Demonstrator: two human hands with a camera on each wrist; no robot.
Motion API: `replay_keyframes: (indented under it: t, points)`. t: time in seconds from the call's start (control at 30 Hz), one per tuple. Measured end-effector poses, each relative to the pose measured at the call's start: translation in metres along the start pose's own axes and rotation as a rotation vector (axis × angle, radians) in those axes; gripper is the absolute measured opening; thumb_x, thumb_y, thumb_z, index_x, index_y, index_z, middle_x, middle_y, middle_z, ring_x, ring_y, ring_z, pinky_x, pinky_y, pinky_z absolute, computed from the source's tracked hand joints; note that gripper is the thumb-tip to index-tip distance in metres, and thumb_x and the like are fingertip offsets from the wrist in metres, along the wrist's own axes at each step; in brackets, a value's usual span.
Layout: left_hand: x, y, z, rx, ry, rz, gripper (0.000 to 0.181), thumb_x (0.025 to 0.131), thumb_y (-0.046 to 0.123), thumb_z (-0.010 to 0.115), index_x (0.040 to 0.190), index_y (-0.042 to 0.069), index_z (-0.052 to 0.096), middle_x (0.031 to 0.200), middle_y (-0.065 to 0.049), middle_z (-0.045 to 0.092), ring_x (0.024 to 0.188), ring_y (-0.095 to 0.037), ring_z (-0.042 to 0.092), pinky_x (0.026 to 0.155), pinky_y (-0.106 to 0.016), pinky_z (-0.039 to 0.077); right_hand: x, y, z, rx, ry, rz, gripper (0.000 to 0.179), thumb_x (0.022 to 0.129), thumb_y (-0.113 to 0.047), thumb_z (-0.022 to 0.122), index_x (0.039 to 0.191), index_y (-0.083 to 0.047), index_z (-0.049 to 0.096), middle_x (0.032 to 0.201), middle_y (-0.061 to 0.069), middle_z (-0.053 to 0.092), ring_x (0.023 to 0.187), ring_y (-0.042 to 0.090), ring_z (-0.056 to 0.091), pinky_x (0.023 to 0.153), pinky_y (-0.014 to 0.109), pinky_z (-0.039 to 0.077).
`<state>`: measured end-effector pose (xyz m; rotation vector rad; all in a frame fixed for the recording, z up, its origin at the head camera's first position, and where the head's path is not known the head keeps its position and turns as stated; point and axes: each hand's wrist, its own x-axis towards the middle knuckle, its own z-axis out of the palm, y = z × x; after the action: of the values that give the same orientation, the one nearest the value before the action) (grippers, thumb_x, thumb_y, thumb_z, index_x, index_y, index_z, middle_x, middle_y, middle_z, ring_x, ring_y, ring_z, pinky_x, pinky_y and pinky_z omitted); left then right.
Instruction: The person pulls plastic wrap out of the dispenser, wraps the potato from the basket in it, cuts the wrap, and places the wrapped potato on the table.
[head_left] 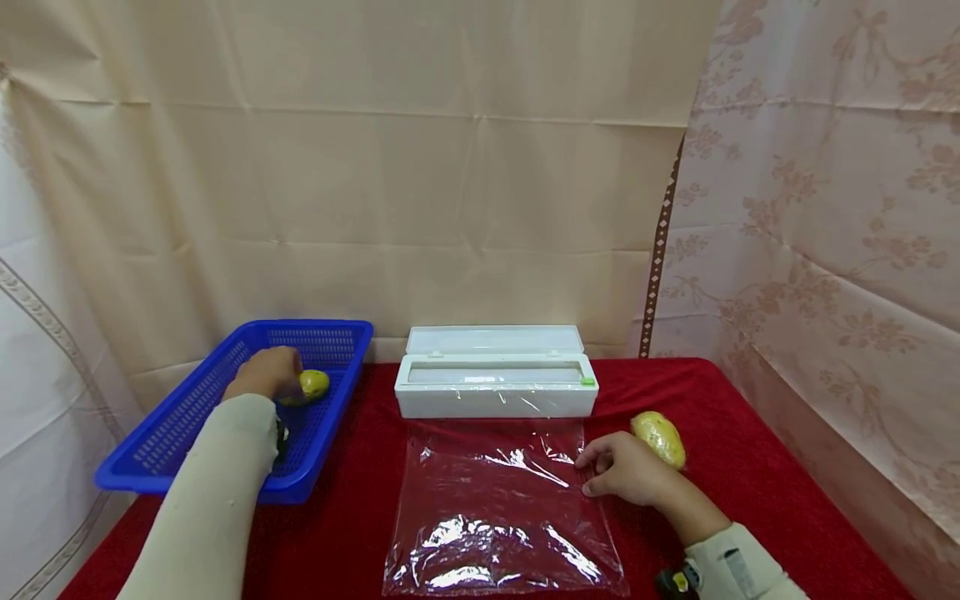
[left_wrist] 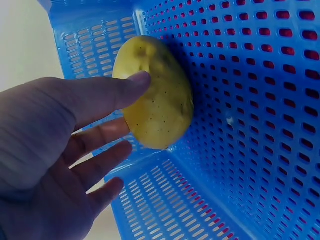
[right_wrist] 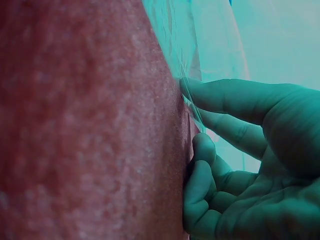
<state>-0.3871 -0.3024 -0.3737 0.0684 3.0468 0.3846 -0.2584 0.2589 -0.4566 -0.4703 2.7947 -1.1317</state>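
Inside the blue basket (head_left: 307, 479), my left hand (head_left: 266, 372) is at a yellow mango (left_wrist: 162, 105). In the left wrist view the left thumb lies across the mango, while the fingers reach along and partly behind its near side; the ring and little fingers show apart from it. My right hand (head_left: 626, 471) is at the right edge of a sheet of clear cling film (head_left: 495, 500). The right wrist view shows the film's edge between the thumb and index finger, with the other fingers curled. A second mango (head_left: 660, 440), shiny and apparently wrapped, lies just beyond the right hand.
A white cling film dispenser (head_left: 495, 402) with its lid (head_left: 495, 339) raised stands at the back middle, and the film runs from it toward me. A red cloth (head_left: 345, 542) covers the table. Curtains (head_left: 465, 167) hang behind and on both sides.
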Motion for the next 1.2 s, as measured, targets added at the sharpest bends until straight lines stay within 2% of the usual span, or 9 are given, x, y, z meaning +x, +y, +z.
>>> replay_keyframes:
  t: [0.2,0.3,0.5,0.77,0.9,1.03,1.13,1.2]
  points:
    - [0.003,-0.001,0.000,-0.016,0.006,0.013,0.034,0.075,0.022,0.090,0.093,0.002,0.068,0.090,-0.013,0.069,0.084,-0.029,0.061,0.071,-0.041,0.051,-0.001,-0.001,-0.001,0.020,-0.008,0.012,0.027,0.073,-0.010,0.091,0.097,-0.010,0.078,0.075,0.001,0.061,0.074,0.015,0.055,0.061,0.026,0.046]
    - [0.003,0.000,-0.001,-0.025,-0.009,-0.004,0.033,0.077,0.025,0.090,0.089,0.004,0.068,0.086,-0.011,0.067,0.081,-0.026,0.060,0.069,-0.039,0.050,-0.001,-0.001,-0.002,0.020,-0.008,0.017,0.027,0.073,-0.010,0.090,0.097,-0.010,0.078,0.076,0.001,0.062,0.074,0.016,0.055,0.061,0.026,0.046]
    - [-0.001,0.001,-0.002,-0.022,-0.042,-0.022,0.039,0.081,0.028,0.088,0.096,-0.001,0.068,0.089,-0.013,0.064,0.082,-0.027,0.058,0.071,-0.041,0.049,-0.002,-0.002,-0.001,0.014,-0.004,0.005,0.027,0.072,-0.010,0.090,0.097,-0.010,0.078,0.075,0.001,0.061,0.072,0.015,0.054,0.060,0.026,0.045]
    - [-0.007,-0.003,-0.004,-0.047,-0.054,-0.037,0.054,0.084,0.038,0.084,0.110,-0.007,0.070,0.099,-0.018,0.071,0.086,-0.029,0.064,0.073,-0.043,0.053,0.000,-0.002,0.001,-0.003,-0.006,0.009,0.026,0.073,-0.010,0.090,0.095,-0.012,0.078,0.074,0.000,0.060,0.072,0.014,0.054,0.061,0.026,0.045]
    - [-0.009,-0.001,-0.011,-0.065,0.018,-0.010,0.053,0.085,0.044,0.082,0.106,-0.005,0.075,0.098,-0.017,0.073,0.086,-0.031,0.063,0.076,-0.047,0.052,0.001,-0.003,0.001,-0.016,-0.007,0.026,0.025,0.073,-0.010,0.090,0.094,-0.013,0.078,0.074,0.000,0.060,0.073,0.014,0.054,0.061,0.027,0.045]
    - [-0.010,0.004,-0.020,-0.111,0.103,0.022,0.058,0.088,0.043,0.080,0.114,-0.008,0.073,0.112,-0.028,0.072,0.099,-0.041,0.066,0.086,-0.055,0.052,0.001,-0.004,0.001,-0.017,-0.012,0.033,0.025,0.073,-0.010,0.090,0.095,-0.013,0.079,0.075,0.000,0.060,0.073,0.015,0.054,0.062,0.027,0.045]
    - [-0.011,0.009,-0.029,-0.134,0.134,0.044,0.066,0.090,0.044,0.078,0.124,-0.012,0.067,0.125,-0.034,0.066,0.111,-0.048,0.063,0.093,-0.060,0.051,0.001,-0.004,0.000,-0.011,-0.013,0.038,0.024,0.074,-0.010,0.090,0.095,-0.013,0.078,0.075,0.000,0.060,0.073,0.016,0.054,0.061,0.028,0.045]
    - [-0.012,0.011,-0.035,-0.142,0.154,0.064,0.070,0.091,0.047,0.076,0.127,-0.013,0.065,0.127,-0.035,0.064,0.114,-0.049,0.062,0.094,-0.060,0.051,0.001,-0.003,0.000,-0.007,-0.011,0.043,0.024,0.074,-0.010,0.090,0.095,-0.013,0.078,0.075,0.000,0.060,0.073,0.016,0.054,0.061,0.027,0.045]
